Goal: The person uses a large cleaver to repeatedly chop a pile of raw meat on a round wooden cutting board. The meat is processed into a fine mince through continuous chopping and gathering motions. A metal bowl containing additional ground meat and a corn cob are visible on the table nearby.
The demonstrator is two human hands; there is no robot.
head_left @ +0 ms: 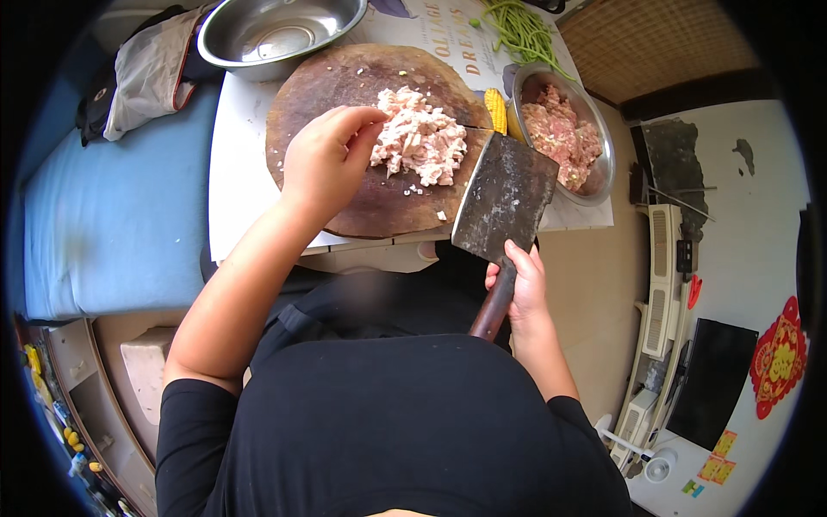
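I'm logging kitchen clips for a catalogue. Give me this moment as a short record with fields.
left hand: left hand touches the minced meat pile
right hand: right hand grips the cleaver by its wooden handle
cleaver position: blade at the board's right edge
surface: round wooden chopping board
right of board: metal bowl of minced meat, corn cob
behind: empty steel bowl, green beans

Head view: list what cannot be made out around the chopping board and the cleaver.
- Left hand: its fingertips, at the minced meat, are curled out of sight.
- Cleaver: its cutting edge is not visible; the right hand covers part of the handle.
- Wooden chopping board: the near right edge is hidden by the blade.
- Empty steel bowl: cut off by the top edge.
- Corn cob: partly behind the bowl of mince.
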